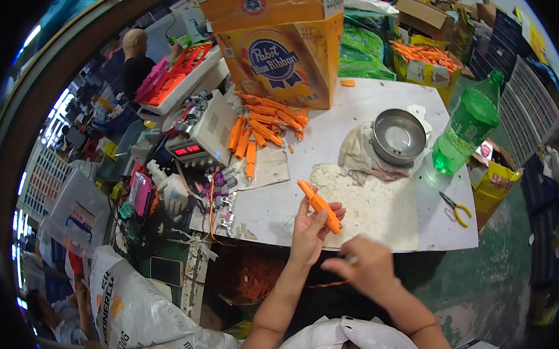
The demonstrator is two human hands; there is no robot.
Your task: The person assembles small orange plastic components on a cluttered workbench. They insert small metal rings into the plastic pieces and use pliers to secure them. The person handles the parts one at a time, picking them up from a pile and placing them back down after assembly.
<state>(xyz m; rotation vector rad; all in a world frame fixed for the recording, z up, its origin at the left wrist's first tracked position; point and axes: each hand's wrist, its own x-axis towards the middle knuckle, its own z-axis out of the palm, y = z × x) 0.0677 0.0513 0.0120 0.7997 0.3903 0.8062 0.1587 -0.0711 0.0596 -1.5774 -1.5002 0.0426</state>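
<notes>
My left hand [310, 236] is closed round an orange plastic casing [320, 206], long and narrow, held tilted above the front of the white table. My right hand [366, 268] is close by on the right, off the table's front edge, and blurred by motion. Its fingers are curled, and a small greyish bit shows between them; I cannot make out what it is. A pile of similar orange casings [267, 121] lies at the back of the table. Under the left hand's side, a whitish worn sheet [373, 214] covers part of the tabletop.
A round metal bowl [399, 136] stands on a cloth [357, 151]. Right of it are a green bottle [469, 123] and yellow-handled pliers [456, 211]. A power supply [205, 134] and a cardboard box [280, 61] stand behind. A phone [166, 271] lies left, near a white sack [142, 321].
</notes>
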